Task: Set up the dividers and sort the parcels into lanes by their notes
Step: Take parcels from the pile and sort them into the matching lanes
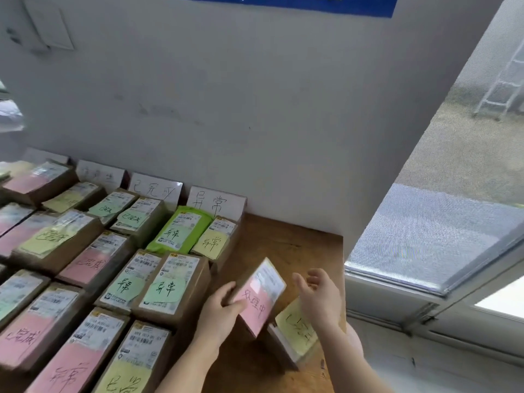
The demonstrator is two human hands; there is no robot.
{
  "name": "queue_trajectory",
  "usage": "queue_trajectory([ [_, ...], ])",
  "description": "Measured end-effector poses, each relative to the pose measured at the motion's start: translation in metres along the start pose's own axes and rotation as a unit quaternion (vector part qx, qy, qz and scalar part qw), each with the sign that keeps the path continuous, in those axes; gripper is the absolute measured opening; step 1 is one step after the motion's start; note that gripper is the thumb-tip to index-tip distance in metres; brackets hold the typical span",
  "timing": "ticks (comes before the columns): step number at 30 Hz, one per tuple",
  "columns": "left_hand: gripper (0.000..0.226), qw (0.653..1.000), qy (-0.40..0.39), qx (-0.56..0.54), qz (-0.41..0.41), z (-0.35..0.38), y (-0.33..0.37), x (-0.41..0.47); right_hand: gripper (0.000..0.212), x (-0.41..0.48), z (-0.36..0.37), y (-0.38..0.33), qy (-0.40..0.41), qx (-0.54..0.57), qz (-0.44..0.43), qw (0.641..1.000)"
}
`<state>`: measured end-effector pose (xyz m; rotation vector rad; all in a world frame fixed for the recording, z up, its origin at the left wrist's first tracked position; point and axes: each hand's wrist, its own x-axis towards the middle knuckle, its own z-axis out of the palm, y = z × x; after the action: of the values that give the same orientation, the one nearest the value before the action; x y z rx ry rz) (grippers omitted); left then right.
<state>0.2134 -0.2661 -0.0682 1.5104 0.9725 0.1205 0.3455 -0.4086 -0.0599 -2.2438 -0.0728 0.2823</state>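
A wooden tabletop point(283, 242) set against a grey wall point(255, 109) beside a screened window point(439, 236) carries rows of brown parcels point(85, 265). They run from its back edge toward the front, and each is topped with a handwritten pink, yellow or green note. White divider cards point(154, 188) stand along the back edge against the wall, and the rightmost card point(217, 204) reads 异常. A green pouch point(180, 229) lies just in front of it, and the parcels below carry the same characters.

Over the bare right part of the tabletop, the person's left hand point(219, 307) grips a tilted, lifted parcel point(259, 296) by its left edge, with the fingers curled round it. The parcel's pink note reads 处理中. The right hand point(320, 296) hovers just beside that parcel with its fingers relaxed and spread, and it holds nothing. Beneath the right hand, near the tabletop's right edge, lies a yellow-noted parcel point(295, 333) that is not yet in any lane.

The nearest lane is 异常, which does not match the pink note. Dropping the parcel there for convenience would mis-sort it. The matching card likely stands further left, though its writing is too blurred to confirm. Reaching it one-handed across the packed rows risks an edge grip slipping. It could also brush loose notes off the parcels below.
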Motion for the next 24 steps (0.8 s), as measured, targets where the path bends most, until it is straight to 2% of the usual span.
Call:
queue_trajectory([
  [2, 0.053, 1.000, -0.005, 0.018, -0.005, 0.007, -0.002, 0.000, 0.038, -0.005, 0.005, 0.011, 0.011, 0.060, -0.018, 0.998],
  [4, 0.052, 0.999, -0.007, 0.031, -0.009, 0.012, -0.004, 0.001, 0.044, -0.011, 0.003, 0.022, 0.064, 0.074, -0.012, 0.995],
  [7, 0.051, 0.999, -0.007, 0.039, -0.004, 0.018, -0.005, 0.003, 0.063, -0.019, 0.006, 0.049, 0.120, 0.032, 0.077, 0.989],
  [8, 0.050, 0.999, -0.004, 0.038, -0.003, 0.020, -0.006, 0.004, 0.067, -0.024, 0.010, 0.057, 0.101, 0.036, 0.131, 0.986],
  [10, 0.048, 1.000, -0.003, 0.030, -0.006, 0.025, -0.007, 0.003, 0.069, -0.032, 0.021, 0.068, 0.028, 0.112, 0.216, 0.969],
  [12, 0.047, 1.000, -0.002, 0.006, -0.021, 0.028, -0.007, 0.001, 0.059, -0.033, 0.029, 0.073, -0.035, 0.198, 0.239, 0.950],
  [15, 0.049, 0.998, 0.007, -0.056, -0.040, 0.028, -0.007, -0.002, 0.037, -0.033, 0.025, 0.063, -0.076, 0.346, 0.243, 0.903],
  [18, 0.049, 0.993, 0.024, -0.109, -0.029, 0.024, -0.004, -0.005, 0.030, -0.036, 0.011, 0.048, -0.136, 0.433, 0.229, 0.861],
  [22, 0.041, 0.986, 0.048, -0.160, 0.017, 0.007, 0.009, -0.009, 0.043, -0.043, -0.005, 0.028, -0.213, 0.402, 0.131, 0.881],
  [24, 0.044, 0.980, 0.052, -0.186, 0.034, -0.005, 0.015, -0.012, 0.047, -0.049, -0.008, 0.017, -0.223, 0.402, 0.075, 0.885],
])
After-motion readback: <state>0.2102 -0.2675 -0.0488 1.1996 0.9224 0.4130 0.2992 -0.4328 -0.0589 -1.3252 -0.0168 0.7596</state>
